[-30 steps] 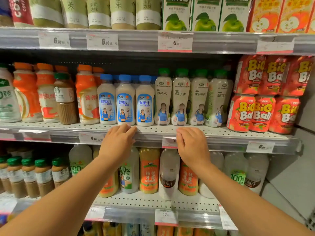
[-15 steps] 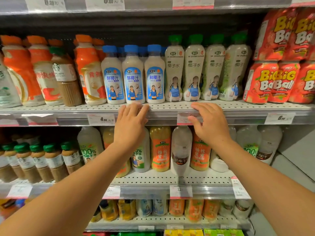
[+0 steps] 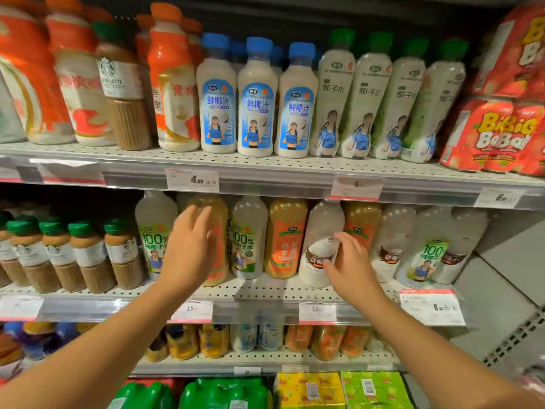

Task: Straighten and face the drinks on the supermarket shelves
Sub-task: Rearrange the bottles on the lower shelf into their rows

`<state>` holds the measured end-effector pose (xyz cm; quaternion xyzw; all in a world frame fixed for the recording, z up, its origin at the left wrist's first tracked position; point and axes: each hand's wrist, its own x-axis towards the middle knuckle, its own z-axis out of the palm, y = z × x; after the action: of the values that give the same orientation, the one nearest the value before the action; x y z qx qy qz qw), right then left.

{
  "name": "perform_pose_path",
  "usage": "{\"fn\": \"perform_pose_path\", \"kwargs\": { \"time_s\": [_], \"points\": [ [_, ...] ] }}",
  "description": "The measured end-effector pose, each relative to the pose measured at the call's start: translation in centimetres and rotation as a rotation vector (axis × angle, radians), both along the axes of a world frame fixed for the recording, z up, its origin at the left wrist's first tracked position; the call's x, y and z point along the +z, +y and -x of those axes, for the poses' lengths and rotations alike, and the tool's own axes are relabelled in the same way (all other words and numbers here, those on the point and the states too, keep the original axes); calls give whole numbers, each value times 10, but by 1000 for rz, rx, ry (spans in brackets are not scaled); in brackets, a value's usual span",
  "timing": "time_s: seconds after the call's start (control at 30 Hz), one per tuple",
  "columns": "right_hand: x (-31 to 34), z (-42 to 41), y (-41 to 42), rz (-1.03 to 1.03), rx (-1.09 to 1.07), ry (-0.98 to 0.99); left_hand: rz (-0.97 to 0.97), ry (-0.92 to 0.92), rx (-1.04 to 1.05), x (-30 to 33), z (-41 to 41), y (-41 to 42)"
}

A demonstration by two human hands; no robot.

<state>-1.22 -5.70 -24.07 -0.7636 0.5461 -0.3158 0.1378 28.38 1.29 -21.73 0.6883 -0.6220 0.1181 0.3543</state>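
- Drinks fill the supermarket shelves in rows; the middle shelf is the landmark here, and both hands reach in over its front edge.
- Left hand: fingers straight and spread, a wide grip holding nothing. It covers most of the orange-labelled bottle standing on the middle shelf, so whether the palm touches that bottle cannot be told.
- Right hand: fingers loosely curved beside the white coconut bottle on the same shelf. The fingertips overlap its label edge and the thumb sits low at its base; whether it truly holds the bottle cannot be told.
- Between the two hands on the middle shelf stand a "100%" coconut water bottle and a yellow-orange bottle, both upright with labels forward.
- At the left end of the middle shelf, green-capped coffee bottles stand in a row; the leftmost is cut off by the frame edge.
- On the shelf above, three blue-capped bottles face forward; the orange-capped bottles left of them are smeared by motion blur, their print unreadable.
- Far right above, the red "Big Ball" packs are blurred and partly cropped.
- The price tags are mostly illegible.
- Below the middle shelf, the forearms hide parts of the lower rows.
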Motion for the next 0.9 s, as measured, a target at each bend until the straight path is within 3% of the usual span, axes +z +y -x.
{"fn": "perform_pose_path", "kwargs": {
  "time_s": [0.13, 0.27, 0.4, 0.47, 0.57, 0.63, 0.73, 0.9],
  "points": [
    [35, -17, -32, 16, -165, -117, -49, 178, 116, 25, -7, -30],
    [55, -25, -54, -12, -253, -172, -104, 336, 102, 30, -8, -42],
    [71, -34, -73, -278, -324, -138, -154, 509, 69, 30, -13, -54],
    [75, -39, -80, -365, -315, -73, -167, 618, 50, 30, -15, -61],
    [68, -42, -85, -249, -206, -94, -121, 726, -4, 24, -19, -64],
    [56, -39, -82, -144, -215, -225, -89, 747, -34, 20, -22, -61],
    [39, -31, -76, -210, -262, -561, -79, 823, -49, 20, -27, -58],
    [32, -27, -76, -263, -280, -640, -35, 954, -73, 30, -22, -62]
  ]
}}
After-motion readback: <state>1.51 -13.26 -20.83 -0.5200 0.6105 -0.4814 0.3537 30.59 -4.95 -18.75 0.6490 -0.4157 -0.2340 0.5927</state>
